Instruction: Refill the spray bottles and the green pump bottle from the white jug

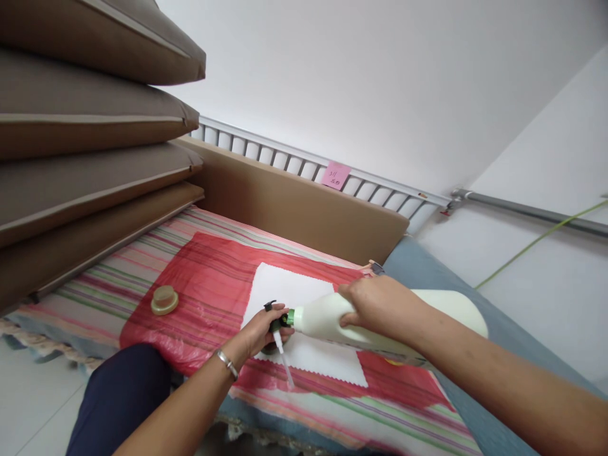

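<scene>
My right hand (368,304) is wrapped round a large pale green bottle (453,316). The bottle lies tipped nearly level, its green mouth pointing left toward my left hand (260,329). In my left fingers is a dark green pump head (269,306), with its white and clear dip tube (285,361) hanging down. The bottle's mouth meets the fingers of that hand. Below the left hand, a dark round object (270,348) shows in part; I cannot tell what it is or whether the hand touches it. A white sheet with zigzag edges (294,283) lies beneath.
Red plastic (213,272) covers part of the striped cloth (109,278). A yellowish round lid-like piece (164,300) sits at left. Thick brown cushions (95,136) are stacked on the left. A brown board (285,193) and a pink note (335,175) stand behind.
</scene>
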The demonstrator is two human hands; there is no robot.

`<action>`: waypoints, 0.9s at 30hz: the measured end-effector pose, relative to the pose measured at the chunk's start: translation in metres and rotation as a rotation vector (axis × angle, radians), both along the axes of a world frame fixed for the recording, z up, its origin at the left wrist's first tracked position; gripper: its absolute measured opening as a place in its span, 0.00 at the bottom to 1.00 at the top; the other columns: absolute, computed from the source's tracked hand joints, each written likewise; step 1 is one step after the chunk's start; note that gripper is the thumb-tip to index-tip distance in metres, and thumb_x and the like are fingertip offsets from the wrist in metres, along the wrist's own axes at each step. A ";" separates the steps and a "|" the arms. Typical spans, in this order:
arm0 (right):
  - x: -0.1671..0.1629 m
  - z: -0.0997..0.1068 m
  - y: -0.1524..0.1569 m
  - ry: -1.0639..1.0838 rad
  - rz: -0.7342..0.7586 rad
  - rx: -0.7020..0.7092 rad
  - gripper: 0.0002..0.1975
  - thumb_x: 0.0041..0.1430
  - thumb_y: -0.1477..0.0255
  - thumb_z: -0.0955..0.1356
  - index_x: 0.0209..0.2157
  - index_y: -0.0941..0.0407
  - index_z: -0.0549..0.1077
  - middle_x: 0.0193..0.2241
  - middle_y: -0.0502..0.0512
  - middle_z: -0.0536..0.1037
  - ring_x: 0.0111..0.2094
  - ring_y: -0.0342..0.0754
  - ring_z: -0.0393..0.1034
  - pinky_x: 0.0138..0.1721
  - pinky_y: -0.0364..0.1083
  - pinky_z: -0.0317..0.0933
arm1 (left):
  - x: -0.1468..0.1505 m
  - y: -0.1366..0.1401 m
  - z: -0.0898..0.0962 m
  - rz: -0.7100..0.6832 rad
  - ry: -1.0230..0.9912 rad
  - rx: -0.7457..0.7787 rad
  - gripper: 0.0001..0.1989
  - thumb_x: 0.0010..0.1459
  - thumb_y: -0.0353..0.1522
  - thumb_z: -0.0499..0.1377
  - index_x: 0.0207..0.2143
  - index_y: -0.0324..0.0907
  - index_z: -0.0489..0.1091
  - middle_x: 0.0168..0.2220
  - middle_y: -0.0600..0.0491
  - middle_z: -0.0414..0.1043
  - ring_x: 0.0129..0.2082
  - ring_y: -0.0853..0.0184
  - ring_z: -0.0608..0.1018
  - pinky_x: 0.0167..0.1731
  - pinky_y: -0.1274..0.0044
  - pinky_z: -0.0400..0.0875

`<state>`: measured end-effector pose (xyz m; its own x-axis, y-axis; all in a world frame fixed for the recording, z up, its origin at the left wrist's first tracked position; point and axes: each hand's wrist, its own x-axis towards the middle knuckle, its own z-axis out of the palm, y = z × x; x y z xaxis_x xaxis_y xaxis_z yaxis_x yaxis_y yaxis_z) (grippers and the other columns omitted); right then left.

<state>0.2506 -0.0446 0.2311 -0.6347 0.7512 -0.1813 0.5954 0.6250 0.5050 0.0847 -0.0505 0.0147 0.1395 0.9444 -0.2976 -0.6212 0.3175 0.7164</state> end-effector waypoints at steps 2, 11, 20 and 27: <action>-0.002 0.002 -0.001 -0.003 0.000 0.002 0.14 0.48 0.61 0.67 0.32 0.57 0.72 0.28 0.59 0.78 0.29 0.58 0.72 0.25 0.48 0.58 | 0.000 0.001 -0.001 0.000 -0.004 0.001 0.20 0.50 0.33 0.60 0.45 0.38 0.60 0.33 0.48 0.72 0.25 0.65 0.79 0.29 0.73 0.75; -0.018 0.009 -0.006 -0.026 0.007 0.016 0.12 0.46 0.63 0.69 0.29 0.57 0.73 0.26 0.58 0.77 0.28 0.58 0.73 0.27 0.48 0.60 | 0.000 0.003 -0.006 -0.002 -0.021 -0.003 0.22 0.50 0.33 0.60 0.46 0.39 0.59 0.32 0.48 0.72 0.25 0.64 0.79 0.29 0.72 0.75; -0.036 0.014 -0.010 -0.066 0.009 0.019 0.11 0.45 0.64 0.70 0.28 0.57 0.74 0.25 0.58 0.77 0.28 0.58 0.73 0.30 0.51 0.61 | -0.001 0.002 -0.004 -0.001 -0.028 0.001 0.17 0.53 0.31 0.57 0.45 0.39 0.59 0.32 0.47 0.73 0.25 0.64 0.79 0.27 0.74 0.75; -0.048 0.017 -0.013 -0.115 0.029 0.024 0.11 0.46 0.65 0.70 0.29 0.58 0.75 0.25 0.59 0.78 0.27 0.59 0.73 0.26 0.50 0.61 | -0.001 0.002 -0.007 0.007 -0.025 -0.007 0.18 0.53 0.32 0.58 0.46 0.39 0.60 0.33 0.47 0.73 0.25 0.63 0.79 0.26 0.74 0.74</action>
